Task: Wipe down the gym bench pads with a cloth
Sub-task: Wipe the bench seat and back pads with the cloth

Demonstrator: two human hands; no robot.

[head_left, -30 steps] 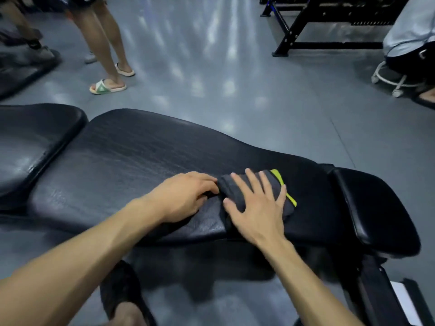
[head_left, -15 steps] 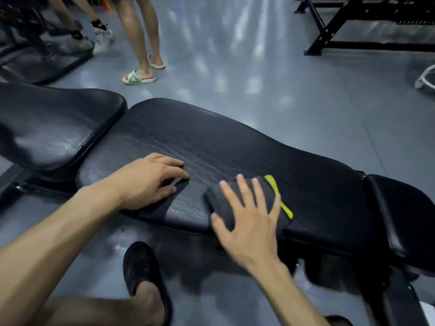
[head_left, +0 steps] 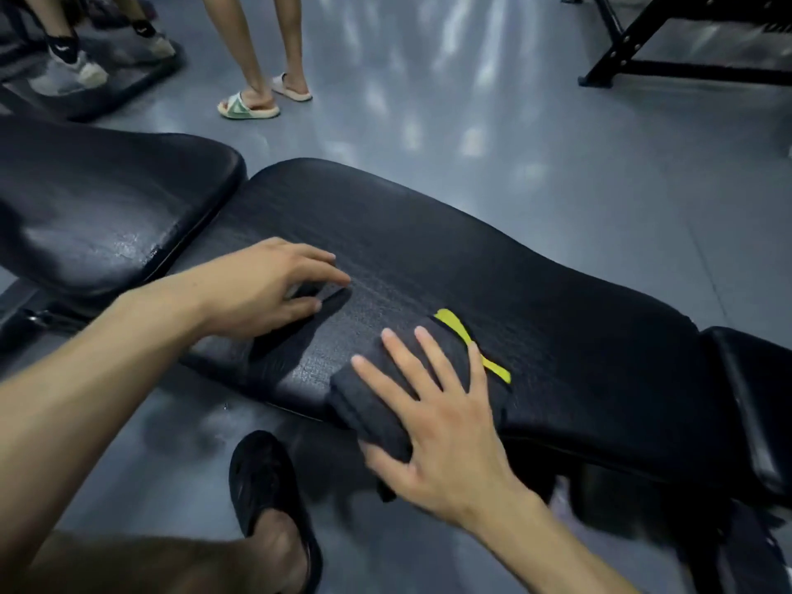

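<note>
A long black back pad [head_left: 428, 259] runs across the view, with a second black pad [head_left: 94, 207] at its left end and a small pad [head_left: 754, 405] at its right end. A folded dark grey cloth [head_left: 373, 400] with a yellow-green stripe lies on the long pad's near edge. My right hand [head_left: 441, 426] presses flat on the cloth, fingers spread. My left hand [head_left: 261, 289] rests on the bare pad to the left of the cloth, fingers loosely apart and holding nothing.
My foot in a black sandal [head_left: 270, 499] stands on the grey floor below the bench. A person's legs in white-green slides [head_left: 248, 107] stand beyond the bench, another person's sneakers [head_left: 68, 70] at far left. A black metal rack [head_left: 668, 49] stands at the back right.
My left hand has let go of the cloth and slid left along the pad. My right hand stays flat on the cloth, which has shifted toward the pad's near edge. The view panned left.
</note>
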